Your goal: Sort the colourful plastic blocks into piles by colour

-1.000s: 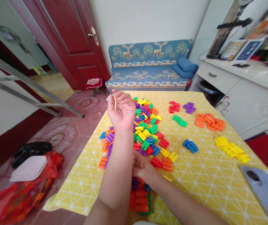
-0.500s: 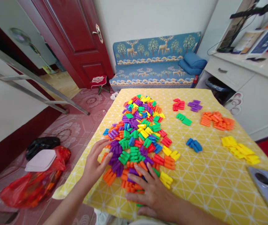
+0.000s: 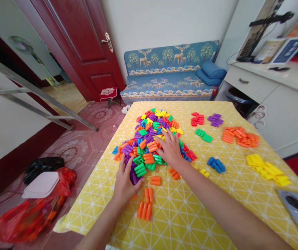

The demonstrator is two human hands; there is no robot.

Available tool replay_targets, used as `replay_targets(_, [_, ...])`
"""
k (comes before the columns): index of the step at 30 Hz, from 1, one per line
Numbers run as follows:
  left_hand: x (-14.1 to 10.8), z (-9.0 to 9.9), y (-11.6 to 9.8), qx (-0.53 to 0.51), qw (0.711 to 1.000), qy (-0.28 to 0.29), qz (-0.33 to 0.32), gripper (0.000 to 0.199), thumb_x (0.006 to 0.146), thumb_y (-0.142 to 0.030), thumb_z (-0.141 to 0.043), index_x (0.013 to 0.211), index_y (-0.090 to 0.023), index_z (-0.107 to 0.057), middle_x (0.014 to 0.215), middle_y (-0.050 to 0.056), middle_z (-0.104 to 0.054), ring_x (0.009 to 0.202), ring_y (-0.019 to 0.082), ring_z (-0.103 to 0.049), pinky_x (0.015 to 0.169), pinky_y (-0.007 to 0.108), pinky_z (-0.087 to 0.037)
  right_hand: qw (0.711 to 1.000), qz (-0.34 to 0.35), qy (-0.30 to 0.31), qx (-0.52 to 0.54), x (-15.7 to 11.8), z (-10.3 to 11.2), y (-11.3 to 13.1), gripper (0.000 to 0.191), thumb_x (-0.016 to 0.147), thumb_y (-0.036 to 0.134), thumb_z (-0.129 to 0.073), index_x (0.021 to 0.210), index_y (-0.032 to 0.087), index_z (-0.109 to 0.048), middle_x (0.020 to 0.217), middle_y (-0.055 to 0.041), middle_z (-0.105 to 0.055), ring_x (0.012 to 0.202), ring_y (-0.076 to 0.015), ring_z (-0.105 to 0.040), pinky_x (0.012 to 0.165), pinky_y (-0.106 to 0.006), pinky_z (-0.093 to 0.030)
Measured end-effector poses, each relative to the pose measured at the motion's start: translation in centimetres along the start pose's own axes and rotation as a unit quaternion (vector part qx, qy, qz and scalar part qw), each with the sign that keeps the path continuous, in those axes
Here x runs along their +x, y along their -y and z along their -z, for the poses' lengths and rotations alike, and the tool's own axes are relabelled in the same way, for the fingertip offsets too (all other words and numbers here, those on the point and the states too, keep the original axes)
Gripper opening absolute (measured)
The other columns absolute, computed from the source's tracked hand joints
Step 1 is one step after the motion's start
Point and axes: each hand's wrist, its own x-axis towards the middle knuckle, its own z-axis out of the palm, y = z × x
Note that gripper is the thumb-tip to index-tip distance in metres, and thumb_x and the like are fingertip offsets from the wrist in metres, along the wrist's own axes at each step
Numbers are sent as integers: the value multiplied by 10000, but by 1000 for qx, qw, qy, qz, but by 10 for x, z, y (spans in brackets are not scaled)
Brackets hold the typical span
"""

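A long heap of plastic toy building pieces (image 3: 149,133), shaped like joined tubes in several colours, lies on the yellow patterned tablecloth (image 3: 180,215). My left hand (image 3: 126,185) rests at the heap's near left side, fingers apart, touching purple pieces (image 3: 134,176). Farther up, my right hand (image 3: 171,148) spreads over the heap's right side, its fingertips beside orange pieces (image 3: 152,146). Neither hand has a piece visibly gripped. A few loose orange pieces (image 3: 145,210) lie between my forearms near the front edge.
Right of the heap lie separate groups: red (image 3: 197,119), purple (image 3: 215,120), green (image 3: 203,135), orange (image 3: 240,136), blue (image 3: 216,164) and yellow (image 3: 267,169). A grey device (image 3: 296,211) sits at the right edge. Red plastic bags (image 3: 31,218) lie on the floor.
My right hand has moved from the heap's near end up to its middle right. Pieces at the near end have been pushed up, leaving a few orange ones. My left hand has shifted slightly rightward and nearer.
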Motion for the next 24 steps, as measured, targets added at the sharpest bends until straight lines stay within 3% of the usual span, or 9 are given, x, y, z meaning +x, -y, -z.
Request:
replay_targets(3, [38,-11,-8,17,999,-38,-22,766,748,-332,-710,1430,-220,-381,1595,136,-96,1451,356,-209,1129,510,-336,998,-55,2,12,19,0,-22,535,856,460,-581,1322,196,-558,1416,-158,-469,1328,-337,-369,1084,-553,-269])
replay_targets(6, [73,-20,-20,52,997,-38,-31,700,743,-265,-701,1392,-211,-444,1585,145,-153,1434,368,-246,1125,526,-330,995,-86,-44,39,19,7,-47,535,887,524,-506,1290,180,-578,1345,-156,-536,1256,-310,-459,1043,-508,-339])
replay_targets(9, [103,-32,-36,75,997,-30,-18,626,762,-324,-699,1350,-239,-504,1521,142,-332,1387,381,-330,1096,569,-340,987,-113,-102,60,-5,17,-68,491,911,529,-451,1217,184,-617,1274,-143,-592,1207,-293,-509,1027,-484,-365])
replay_targets(12, [124,-44,-55,78,996,-38,-29,566,779,-359,-692,1317,-264,-545,1465,129,-431,1364,378,-362,1091,591,-323,979,-154,-113,67,-42,17,-77,513,921,543,-410,1243,187,-591,1270,-137,-595,1202,-284,-518,1028,-476,-379])
replay_targets(17, [129,-56,-75,11,993,-72,-93,396,870,-397,-597,1246,-274,-603,1432,80,-487,1367,301,-379,1139,552,-265,954,-244,-135,109,-84,-7,-50,664,916,574,-383,1437,163,-375,1451,-175,-422,1361,-309,-360,1094,-545,-306])
replay_targets(20, [121,-56,-75,-28,988,-30,-147,409,883,-432,-576,1263,-282,-594,1462,67,-458,1371,280,-378,1136,528,-291,946,-240,-115,184,-86,-23,-20,713,911,576,-408,1490,183,-274,1552,-156,-259,1439,-303,-223,1133,-557,-250])
replay_targets(22, [118,-56,-72,-31,984,-1,-174,434,873,-442,-589,1284,-299,-583,1472,61,-447,1385,288,-353,1124,528,-313,942,-233,-93,224,-85,-29,-1,726,903,580,-428,1496,192,-270,1590,-140,-153,1463,-311,-147,1142,-568,-230])
replay_targets(24, [116,-57,-68,-27,982,7,-185,426,863,-431,-604,1268,-298,-598,1456,60,-465,1379,295,-356,1108,519,-341,941,-222,-70,246,-85,-27,12,708,904,568,-441,1485,187,-306,1593,-140,-144,1462,-313,-153,1141,-564,-240])
